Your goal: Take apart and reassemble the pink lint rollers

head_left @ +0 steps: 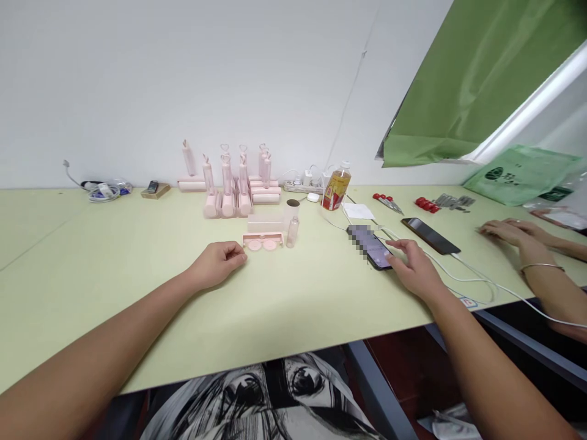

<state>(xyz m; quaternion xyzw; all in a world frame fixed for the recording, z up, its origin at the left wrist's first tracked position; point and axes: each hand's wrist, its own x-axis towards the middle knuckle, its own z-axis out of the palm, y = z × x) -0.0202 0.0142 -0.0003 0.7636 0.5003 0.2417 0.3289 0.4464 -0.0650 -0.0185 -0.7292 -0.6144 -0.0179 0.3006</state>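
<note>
My left hand (217, 264) rests on the table with its fingers curled together and nothing showing in them. Its knuckles are right beside the left end of a small pink tray with two round recesses (263, 242). My right hand (413, 271) lies at the near right end of a smartphone (373, 250), its thumb at the lit screen and its index finger stretched out apart. Flat on the table, the phone has part of its screen blurred out. Behind the pink tray are a pale pink box-like piece (265, 223), an upright tube (291, 211) and a small clear pink bottle (292, 232).
Several pink bottles with heart-shaped loops (226, 174) stand along the wall. A drink bottle (337, 186), power strip (302, 186), red-handled tools (387, 201) and second phone (430, 236) lie rightward. White cables (477, 278) cross the table near another person's hands (513, 232).
</note>
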